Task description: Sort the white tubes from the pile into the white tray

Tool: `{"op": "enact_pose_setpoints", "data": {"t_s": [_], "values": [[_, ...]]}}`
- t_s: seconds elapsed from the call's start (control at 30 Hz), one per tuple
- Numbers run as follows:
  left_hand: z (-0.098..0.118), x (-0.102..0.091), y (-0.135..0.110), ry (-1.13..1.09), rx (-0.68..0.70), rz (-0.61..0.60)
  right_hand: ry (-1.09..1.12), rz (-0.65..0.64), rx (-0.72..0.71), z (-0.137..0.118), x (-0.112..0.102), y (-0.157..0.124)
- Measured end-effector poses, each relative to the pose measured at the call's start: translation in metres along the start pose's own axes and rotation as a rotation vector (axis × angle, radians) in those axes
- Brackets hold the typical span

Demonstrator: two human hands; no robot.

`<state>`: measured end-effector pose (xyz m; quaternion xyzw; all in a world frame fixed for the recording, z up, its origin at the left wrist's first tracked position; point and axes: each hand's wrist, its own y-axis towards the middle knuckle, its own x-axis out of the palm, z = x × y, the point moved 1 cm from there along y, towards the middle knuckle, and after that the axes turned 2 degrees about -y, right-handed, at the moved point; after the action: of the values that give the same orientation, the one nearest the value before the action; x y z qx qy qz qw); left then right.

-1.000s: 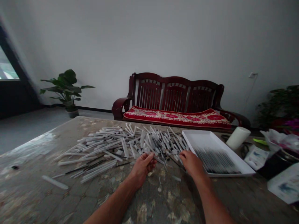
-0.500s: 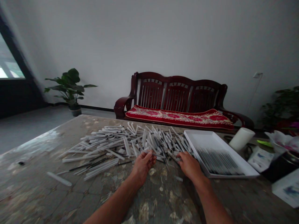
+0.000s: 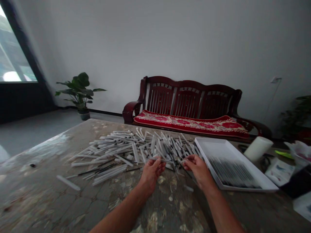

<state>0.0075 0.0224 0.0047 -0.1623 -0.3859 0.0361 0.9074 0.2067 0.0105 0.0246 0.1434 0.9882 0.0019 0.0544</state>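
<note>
Far left of a shallow white cardboard box, a broad-leafed green plant stands in a dark pot. Nearer the box, on a table mottled grey-brown like stone, one loose frosted plastic tube lies apart from a wide, tangled heap of slender translucent tubes, many dark-ended. At the heap's near edge, well left of the box, a person's left hand pinches a slim, pale, translucent rod between thumb and fingers; its long axis runs crosswise, one end pointing toward the right hand and the box. The left hand is nearer, holding it; the right sits past the rod's far tip, just left of the box, fingertips bunched closely. Whether they grip the small pale piece there, I cannot tell through the blur. Inside the box, thin dark-streaked rods lie side by side; beyond its right wall rests a smooth white cylinder, tilted.
</note>
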Motion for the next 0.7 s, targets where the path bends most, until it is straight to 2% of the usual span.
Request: {"op": "enact_pose_setpoints", "data": {"t_s": [0.1,0.2,0.4,0.7], "values": [[-0.001,-0.001,0.000,-0.011,0.032,-0.008,0.240,-0.061,0.075,-0.004,0.019,-0.011],[-0.001,-0.001,0.001,-0.014,0.054,-0.010,0.302,-0.054,0.094,-0.004,0.032,-0.020],[-0.002,0.001,0.000,-0.008,0.038,-0.029,0.259,0.006,0.050,0.003,0.041,-0.021],[-0.001,0.002,-0.001,-0.010,0.040,-0.004,0.083,-0.009,-0.070,0.009,0.038,-0.016]]}}
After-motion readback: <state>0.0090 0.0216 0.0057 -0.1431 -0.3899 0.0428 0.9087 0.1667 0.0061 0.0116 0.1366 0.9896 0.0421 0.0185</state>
